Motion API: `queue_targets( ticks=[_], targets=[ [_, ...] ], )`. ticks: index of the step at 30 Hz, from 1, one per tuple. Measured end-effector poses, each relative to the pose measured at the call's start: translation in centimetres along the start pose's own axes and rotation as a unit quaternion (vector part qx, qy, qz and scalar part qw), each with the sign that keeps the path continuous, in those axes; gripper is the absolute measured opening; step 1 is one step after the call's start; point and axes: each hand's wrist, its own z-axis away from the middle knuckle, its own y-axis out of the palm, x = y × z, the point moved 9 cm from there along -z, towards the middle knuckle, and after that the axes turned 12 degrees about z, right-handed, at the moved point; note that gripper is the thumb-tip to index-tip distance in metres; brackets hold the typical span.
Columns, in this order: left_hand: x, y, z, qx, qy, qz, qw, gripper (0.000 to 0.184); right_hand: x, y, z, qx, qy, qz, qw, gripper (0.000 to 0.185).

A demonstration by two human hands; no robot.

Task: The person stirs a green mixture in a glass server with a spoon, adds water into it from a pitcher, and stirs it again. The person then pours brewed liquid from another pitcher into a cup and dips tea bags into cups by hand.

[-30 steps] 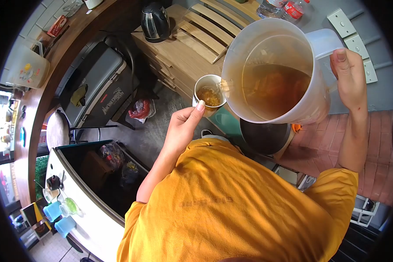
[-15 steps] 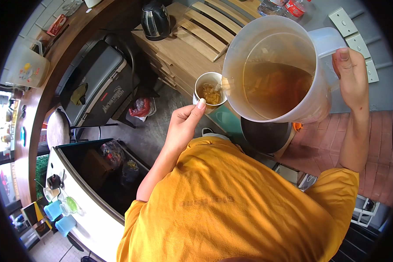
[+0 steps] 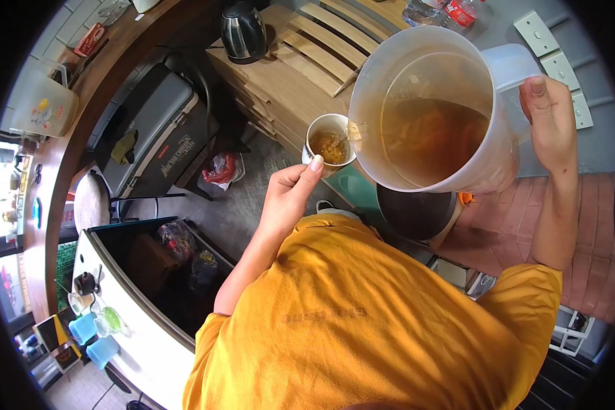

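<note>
As one jug (image 3: 496, 160) pours, one cup (image 3: 326, 124) (white) catches.

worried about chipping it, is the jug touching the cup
Cannot tell. In the head view, the jug overlaps the cup at their rims, so contact or a slight gap doesn't show.

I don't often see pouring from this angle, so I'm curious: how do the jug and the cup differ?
Size: the jug looks far larger than the cup.
Look: the jug is cloudy and see-through, while the cup is white.
Pose: the jug is tipped with its lip at the cup's rim; the cup looks closer to upright.
Both contain brownish liquid.
</note>
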Motion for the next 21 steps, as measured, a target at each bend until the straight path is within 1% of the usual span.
queue_targets(
  ticks=[4, 6, 21],
  targets=[
    [0.19, 0.10, 0.05, 0.001, 0.000, 0.002, 1.000, 0.040, 0.18, 0.14, 0.19, 0.010, 0.004, 0.003, 1.000, 0.056],
    [-0.02, 0.29, 0.05, 0.007, 0.015, -0.002, 1.000, 0.040, 0.17, 0.16, 0.25, 0.008, 0.004, 0.005, 1.000, 0.056],
    [0.67, 0.72, 0.46, -0.001, 0.011, -0.001, 1.000, 0.041, 0.15, -0.09, 0.98, 0.010, -0.001, 0.003, 1.000, 0.055]
  ],
)
